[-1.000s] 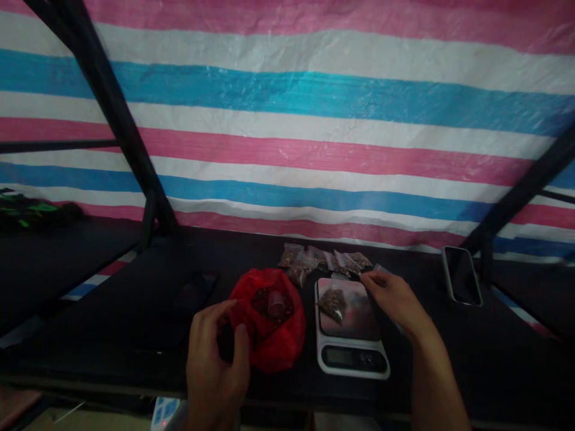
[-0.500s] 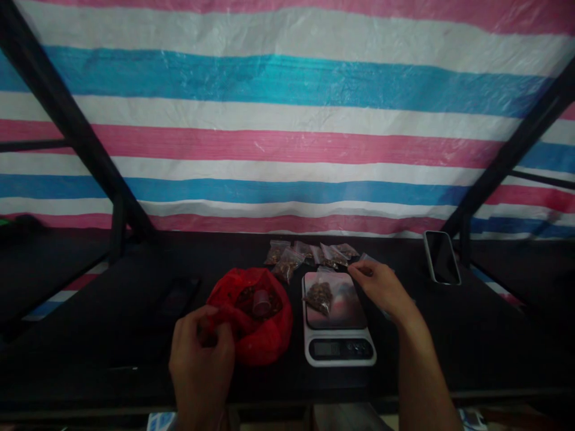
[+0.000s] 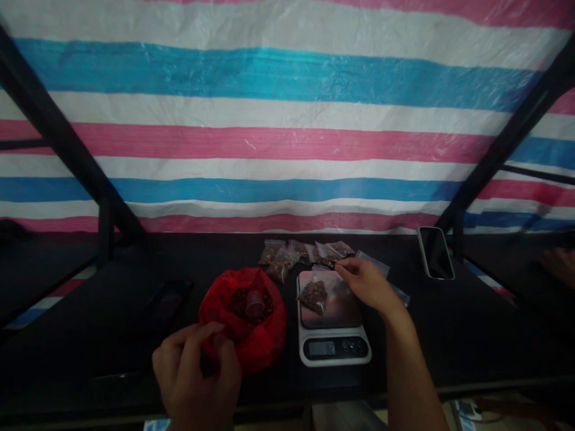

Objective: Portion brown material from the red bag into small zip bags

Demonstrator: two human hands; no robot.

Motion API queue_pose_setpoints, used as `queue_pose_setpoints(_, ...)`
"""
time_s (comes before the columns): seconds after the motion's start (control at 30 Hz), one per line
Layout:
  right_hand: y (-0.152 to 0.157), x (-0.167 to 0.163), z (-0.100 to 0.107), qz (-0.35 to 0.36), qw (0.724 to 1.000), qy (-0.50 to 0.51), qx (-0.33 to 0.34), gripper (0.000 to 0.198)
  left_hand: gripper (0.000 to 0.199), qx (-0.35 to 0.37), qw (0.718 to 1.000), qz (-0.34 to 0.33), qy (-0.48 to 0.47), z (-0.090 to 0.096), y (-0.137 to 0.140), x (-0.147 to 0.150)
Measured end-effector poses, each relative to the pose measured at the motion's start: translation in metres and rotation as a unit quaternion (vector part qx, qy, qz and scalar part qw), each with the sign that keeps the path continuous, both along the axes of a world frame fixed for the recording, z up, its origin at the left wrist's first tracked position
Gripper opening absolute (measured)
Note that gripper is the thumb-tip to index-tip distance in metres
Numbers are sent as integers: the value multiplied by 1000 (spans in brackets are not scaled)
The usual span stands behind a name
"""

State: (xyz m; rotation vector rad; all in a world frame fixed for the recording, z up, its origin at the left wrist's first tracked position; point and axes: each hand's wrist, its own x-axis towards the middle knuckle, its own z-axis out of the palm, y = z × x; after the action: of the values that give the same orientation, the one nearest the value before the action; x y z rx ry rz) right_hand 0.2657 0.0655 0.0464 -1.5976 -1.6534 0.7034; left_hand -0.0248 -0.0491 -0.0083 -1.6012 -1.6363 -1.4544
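Observation:
My left hand (image 3: 193, 371) hovers at the near left side of a red plastic bag (image 3: 274, 338), fingers bent and apart. Inside the bag, a small clear plastic cup (image 3: 255, 304) rests on brown pieces. A digital scale (image 3: 335, 357) stands right of the bag, its display lit with what looks like 82. On the plate lies a small zip bag (image 3: 313, 296) filled with brown pieces. My right hand (image 3: 366, 284) is above the plate's far right corner, thumb and forefinger pinched together; whatever they grip is too small to make out.
Several filled zip bags (image 3: 283, 263) lie behind the scale. Flat clear bags (image 3: 375, 262) are partly under my right wrist. A phone (image 3: 435, 252) stands at the right, a dark flat object (image 3: 168, 299) lies left. Another person's hand (image 3: 559, 263) shows at the right edge.
My left hand has drawn back slightly toward me and left from the red bag. My right fingertips have shifted slightly left over the scale. The scale's display now shows digits clearly.

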Motion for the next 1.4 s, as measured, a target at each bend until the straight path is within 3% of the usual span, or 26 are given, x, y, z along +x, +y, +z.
queue_pose_setpoints(0.2,3,-15,0,26,999,-8,28,23,18,33,999,-7,-2,-6,-8,3)
queue_pose_setpoints(0.37,-9,-31,24,83,994,9,65,18,25,33,999,-33,-20,0,-15,14)
queue_pose_setpoints(0.47,-29,-53,48,160,983,21,86,16,47,5,996,-66,-52,4,-14,26)
queue_pose_setpoints(0.57,-53,-87,70,235,970,30,59,12,74,-35,987,-80,-131,2,-10,37)
queue_pose_setpoints(0.63,-67,-110,79,278,960,35,30,8,82,-79,960,-107,-246,0,-8,41)
queue_pose_setpoints(0.73,-75,-136,84,364,930,48,-14,10,67,-126,877,-173,-430,2,-6,37)
queue_pose_setpoints(0.77,-74,-141,83,389,919,63,-25,11,57,-122,857,-181,-467,4,-4,33)
queue_pose_setpoints(0.83,-66,-146,76,392,915,94,-17,15,42,-87,845,-155,-505,11,-2,23)
queue_pose_setpoints(0.97,-41,-147,44,265,963,16,53,18,38,-22,850,-45,-524,25,2,2)
queue_pose_setpoints(1.07,-28,-146,21,256,962,-93,21,18,35,-89,865,-23,-493,24,2,-7)
queue_pose_setpoints(1.2,-22,-145,6,256,959,-119,-1,17,27,-229,893,8,-387,16,3,-9)
queue_pose_setpoints(1.3,-23,-145,5,263,960,-99,1,15,23,-242,917,42,-316,15,5,-8)
queue_pose_setpoints(1.4,-24,-145,6,248,963,-103,19,16,26,-254,918,35,-302,18,8,-8)
